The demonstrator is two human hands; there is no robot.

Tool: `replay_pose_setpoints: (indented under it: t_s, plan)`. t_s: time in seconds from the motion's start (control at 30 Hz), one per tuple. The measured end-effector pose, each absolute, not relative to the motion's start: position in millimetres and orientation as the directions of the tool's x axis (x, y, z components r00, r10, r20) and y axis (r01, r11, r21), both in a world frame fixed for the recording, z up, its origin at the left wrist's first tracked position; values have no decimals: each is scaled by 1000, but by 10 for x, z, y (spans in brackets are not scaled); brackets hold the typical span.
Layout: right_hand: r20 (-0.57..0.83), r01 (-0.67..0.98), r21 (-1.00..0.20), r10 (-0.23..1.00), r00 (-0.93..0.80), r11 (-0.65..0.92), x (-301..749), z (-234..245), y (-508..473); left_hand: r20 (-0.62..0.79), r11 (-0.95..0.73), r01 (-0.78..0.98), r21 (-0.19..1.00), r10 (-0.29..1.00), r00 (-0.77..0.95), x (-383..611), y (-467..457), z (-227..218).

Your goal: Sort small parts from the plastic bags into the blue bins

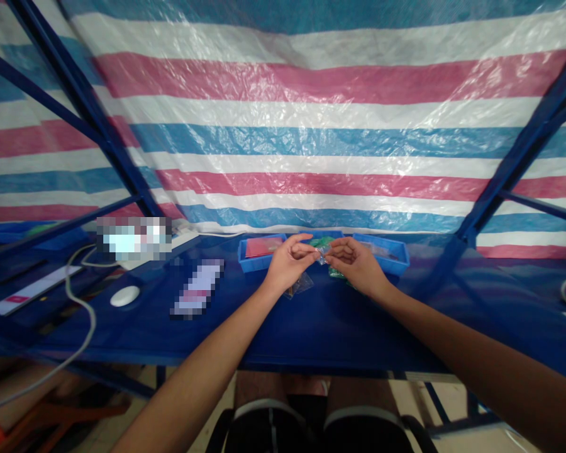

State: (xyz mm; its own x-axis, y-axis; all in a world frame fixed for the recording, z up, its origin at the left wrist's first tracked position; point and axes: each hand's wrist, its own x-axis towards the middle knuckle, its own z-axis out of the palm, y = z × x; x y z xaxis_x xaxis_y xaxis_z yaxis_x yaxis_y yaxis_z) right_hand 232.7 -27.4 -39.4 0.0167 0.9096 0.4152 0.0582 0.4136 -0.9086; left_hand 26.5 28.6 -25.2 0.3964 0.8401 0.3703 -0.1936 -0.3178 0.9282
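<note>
**Both hands pinch a small clear packet (321,253) above the blue trays**

The left hand (288,265) and the right hand (356,267) meet at the middle of the far edge of the surface (321,333), and the packet sits between them, held up off the surface. The fingers of the left hand (302,246) and the fingers of the right hand (340,250) are closed on it from either side in a tight pinch, neither released nor clenched into a fist. Whatever glints inside the packet is too small to tell.

Just behind and below the hands are three blue plastic trays: one on the left (241,258) holding a red flat item (263,246), one on the right (396,257), and one between them (327,233), partly hidden. Green packets (321,241) show between the hands, with another green piece (337,272) just below the right hand. A loose clear plastic bag (298,285) lies on the surface just under the left wrist.

Further left are a white computer mouse (125,296) with its cable (78,302) and two pixelated patches (197,288) — their contents can't be made out. A striped tarpaulin (311,126) hangs behind a blue metal frame (523,145).
</note>
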Motion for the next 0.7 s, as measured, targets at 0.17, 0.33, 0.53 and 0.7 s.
replay_pose_setpoints:
  t_s: [0.17, 0.33, 0.53, 0.7]
  plan:
    - [410, 64, -910, 912, -14, 410, 2335, -410, -267, 396, -361, -164, 918, 816, 422, 267, 292, -262]
    - [421, 93, -902, 906, -33, 422, 2333, -424, -267, 389, -342, -186, 921, 802, 453, 286, 297, -295]
    - [389, 67, -919, 921, -15, 389, 2310, -385, -303, 426, -402, -156, 902, 773, 471, 285, 286, -294]
    - [371, 49, -927, 929, -7, 371, 2318, -398, -284, 462, -462, -125, 878, 752, 469, 280, 306, -329]
